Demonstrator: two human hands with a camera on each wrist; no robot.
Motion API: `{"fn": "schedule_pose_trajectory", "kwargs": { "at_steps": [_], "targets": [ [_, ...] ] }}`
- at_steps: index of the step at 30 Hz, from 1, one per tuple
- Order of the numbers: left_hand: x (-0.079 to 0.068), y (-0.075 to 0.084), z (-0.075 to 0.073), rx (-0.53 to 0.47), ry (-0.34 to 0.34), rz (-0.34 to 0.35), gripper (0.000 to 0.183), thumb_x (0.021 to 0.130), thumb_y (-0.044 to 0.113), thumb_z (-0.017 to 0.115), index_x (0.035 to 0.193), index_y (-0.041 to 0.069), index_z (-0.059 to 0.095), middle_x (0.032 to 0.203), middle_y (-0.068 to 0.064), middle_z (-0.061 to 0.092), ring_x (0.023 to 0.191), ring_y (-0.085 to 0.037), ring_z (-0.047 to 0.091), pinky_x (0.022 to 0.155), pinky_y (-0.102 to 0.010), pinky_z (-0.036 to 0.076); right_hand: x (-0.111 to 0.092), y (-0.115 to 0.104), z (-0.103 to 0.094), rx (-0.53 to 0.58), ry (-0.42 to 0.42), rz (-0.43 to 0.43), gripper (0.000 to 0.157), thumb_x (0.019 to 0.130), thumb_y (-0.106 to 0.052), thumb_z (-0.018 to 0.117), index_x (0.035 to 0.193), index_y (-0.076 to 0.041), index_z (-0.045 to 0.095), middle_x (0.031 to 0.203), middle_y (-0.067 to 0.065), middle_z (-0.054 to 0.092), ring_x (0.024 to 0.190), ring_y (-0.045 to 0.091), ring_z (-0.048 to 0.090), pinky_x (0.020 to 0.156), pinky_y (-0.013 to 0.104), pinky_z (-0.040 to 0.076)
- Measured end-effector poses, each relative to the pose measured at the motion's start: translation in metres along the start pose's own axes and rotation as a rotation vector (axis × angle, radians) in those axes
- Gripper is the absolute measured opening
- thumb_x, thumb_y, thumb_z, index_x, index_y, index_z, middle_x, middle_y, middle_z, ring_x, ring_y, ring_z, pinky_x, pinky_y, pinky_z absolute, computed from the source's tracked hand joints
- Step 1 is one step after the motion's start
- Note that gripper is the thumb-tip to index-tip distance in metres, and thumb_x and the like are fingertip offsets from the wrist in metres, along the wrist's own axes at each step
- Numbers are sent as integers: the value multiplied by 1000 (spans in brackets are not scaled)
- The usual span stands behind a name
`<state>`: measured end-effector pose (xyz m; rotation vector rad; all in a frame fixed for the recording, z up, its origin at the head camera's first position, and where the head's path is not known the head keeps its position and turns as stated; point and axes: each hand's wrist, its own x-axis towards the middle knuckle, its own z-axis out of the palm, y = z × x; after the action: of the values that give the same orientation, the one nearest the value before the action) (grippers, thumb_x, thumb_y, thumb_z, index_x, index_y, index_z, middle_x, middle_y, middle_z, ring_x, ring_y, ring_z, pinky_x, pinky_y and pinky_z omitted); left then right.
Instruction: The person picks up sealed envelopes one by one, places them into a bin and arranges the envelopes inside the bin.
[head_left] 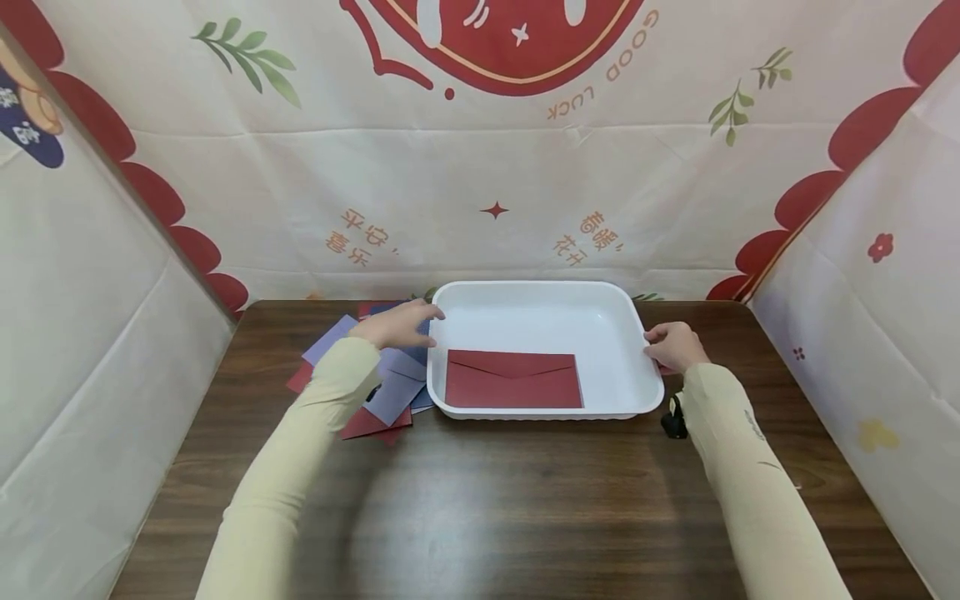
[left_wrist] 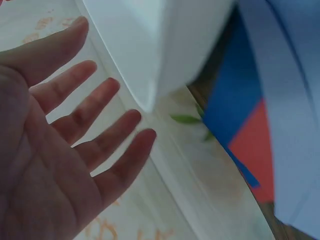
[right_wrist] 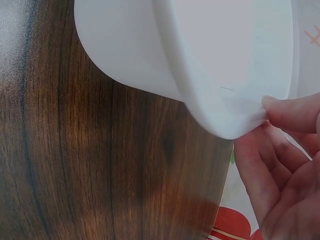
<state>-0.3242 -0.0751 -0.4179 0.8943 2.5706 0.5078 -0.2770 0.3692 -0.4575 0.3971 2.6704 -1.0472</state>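
Note:
A white plastic tray stands at the back of the table, with a dark red envelope lying flat inside its front left. On the tray's right rim my right hand pinches the edge between thumb and fingers, which the right wrist view shows closely. My left hand hovers by the left rim, over a pile of envelopes. Its fingers are spread apart and hold nothing. In the pile lie a lavender envelope, a blue envelope and red envelopes, partly overlapping.
The brown wooden table reaches back to a printed cloth hanging behind it. Cloth panels also stand at both sides. A small black object is at the right wrist.

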Motion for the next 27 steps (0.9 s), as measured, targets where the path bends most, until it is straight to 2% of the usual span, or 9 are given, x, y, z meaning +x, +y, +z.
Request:
{"fn": "schedule_pose_trajectory", "kwargs": {
  "at_steps": [5, 8, 14, 22, 27],
  "targets": [
    [-26, -26, 8, 7, 113, 6, 45, 83, 16, 66, 121, -1, 50, 121, -22, 48, 111, -36, 47, 92, -47, 39, 1, 1, 1, 0, 2, -13, 40, 85, -10, 58, 119, 8, 50, 116, 31, 48, 84, 31, 59, 68, 39, 53],
    [-39, -42, 15, 19, 176, -5, 46, 80, 17, 68, 119, -2, 52, 122, -22, 47, 115, -38, 43, 96, -50, 35, 0, 1, 0, -1, 1, -18, 40, 85, -10, 59, 119, 9, 50, 115, 31, 48, 82, 30, 60, 67, 38, 53],
    [-57, -69, 33, 40, 247, -14, 51, 76, 20, 73, 119, 0, 53, 125, -20, 45, 118, -37, 39, 100, -51, 29, -1, 1, 0, 3, 5, -17, 40, 84, -9, 59, 119, 9, 50, 115, 32, 48, 81, 30, 60, 67, 39, 53],
    [-67, -92, 64, 34, 237, -49, 57, 70, 24, 78, 117, 3, 55, 124, -22, 46, 116, -40, 39, 98, -53, 30, -3, -1, 0, -8, 16, -50, 38, 83, -7, 57, 115, 12, 52, 111, 32, 51, 75, 24, 60, 63, 38, 53],
    [-72, -98, 80, 44, 204, -23, 52, 75, 25, 73, 120, 5, 54, 126, -26, 44, 118, -43, 37, 98, -55, 28, -5, -1, 0, -8, 18, -43, 39, 84, -8, 59, 116, 12, 52, 111, 33, 51, 75, 26, 60, 63, 38, 53]
  ]
}}
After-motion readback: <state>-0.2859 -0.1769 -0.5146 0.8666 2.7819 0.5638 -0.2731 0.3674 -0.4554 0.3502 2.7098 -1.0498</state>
